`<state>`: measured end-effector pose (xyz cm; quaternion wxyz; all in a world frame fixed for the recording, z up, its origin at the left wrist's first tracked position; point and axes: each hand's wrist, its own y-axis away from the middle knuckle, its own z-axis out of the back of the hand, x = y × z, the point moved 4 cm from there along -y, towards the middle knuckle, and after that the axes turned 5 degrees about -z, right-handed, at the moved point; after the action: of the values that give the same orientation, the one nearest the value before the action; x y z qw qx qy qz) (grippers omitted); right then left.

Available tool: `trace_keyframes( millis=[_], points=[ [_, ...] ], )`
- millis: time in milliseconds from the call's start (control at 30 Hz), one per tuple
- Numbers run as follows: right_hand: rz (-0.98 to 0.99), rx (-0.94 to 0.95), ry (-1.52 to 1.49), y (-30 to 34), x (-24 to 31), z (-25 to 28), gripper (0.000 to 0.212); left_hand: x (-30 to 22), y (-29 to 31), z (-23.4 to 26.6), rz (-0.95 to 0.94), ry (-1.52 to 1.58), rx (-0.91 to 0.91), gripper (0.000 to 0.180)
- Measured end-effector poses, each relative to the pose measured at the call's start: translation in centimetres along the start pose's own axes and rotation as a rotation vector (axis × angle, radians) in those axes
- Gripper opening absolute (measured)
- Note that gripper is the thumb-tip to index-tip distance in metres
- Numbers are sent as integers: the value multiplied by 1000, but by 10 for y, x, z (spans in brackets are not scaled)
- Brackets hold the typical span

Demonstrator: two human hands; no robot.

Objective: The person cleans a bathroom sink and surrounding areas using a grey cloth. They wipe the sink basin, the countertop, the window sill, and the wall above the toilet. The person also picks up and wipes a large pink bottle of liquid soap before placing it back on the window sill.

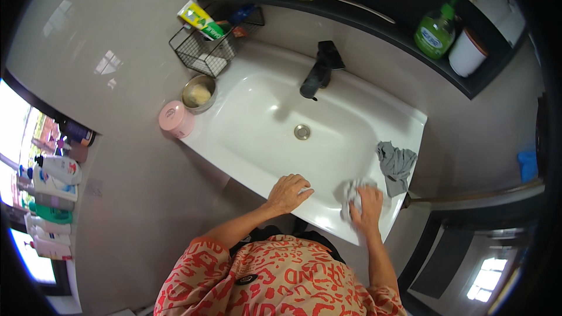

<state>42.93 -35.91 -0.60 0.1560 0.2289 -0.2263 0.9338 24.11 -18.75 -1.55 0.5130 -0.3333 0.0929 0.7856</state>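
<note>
My right hand (369, 203) is closed on a crumpled light-grey cloth (351, 192), pressed to the front right part of the white sink (252, 134). The cloth is slightly smeared by motion. At the sink's front edge lies my left hand (287, 193), its fingers curled toward the thumb. A small white patch shows between them; whether it is a held thing or the sink's surface I cannot tell. A darker grey cloth (397, 167) lies bunched on the right rim, apart from my right hand. Behind the basin stands a black faucet (319, 73), above the round drain (302, 132).
On the left rim sit a pink round container (175, 118), a metal bowl (189, 95) with something pale yellow inside, and a wire basket (193, 52) holding a tube. A dark shelf (363, 26) overhangs the back, carrying a green pump bottle (434, 35) and a white canister (466, 55).
</note>
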Motion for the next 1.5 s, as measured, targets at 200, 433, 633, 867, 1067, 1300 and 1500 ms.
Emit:
trace_keyframes(
  millis=[200, 433, 633, 867, 1067, 1300, 1500],
  points=[
    [18, 180, -64, 37, 43, 11, 48, 1, 7, 19, 38, 394, -235, 24],
    [308, 298, -144, -11, 110, -54, 50, 22, 36, 51, 20, 411, -409, 31],
    [384, 330, -148, -47, 166, -101, 55, 61, 84, 85, 86, 357, -522, 42],
    [354, 293, -99, -101, 240, -178, 62, 105, 108, 137, 115, 179, -655, 58],
    [341, 195, -61, -136, 293, -247, 61, 136, 138, 173, 164, 59, -700, 64],
    [202, 110, -44, -173, 344, -304, 60, 152, 148, 204, 144, 97, -730, 65],
    [445, 240, -414, -179, 320, -303, 73, 169, 123, 200, 101, 171, -773, 62]
  ],
)
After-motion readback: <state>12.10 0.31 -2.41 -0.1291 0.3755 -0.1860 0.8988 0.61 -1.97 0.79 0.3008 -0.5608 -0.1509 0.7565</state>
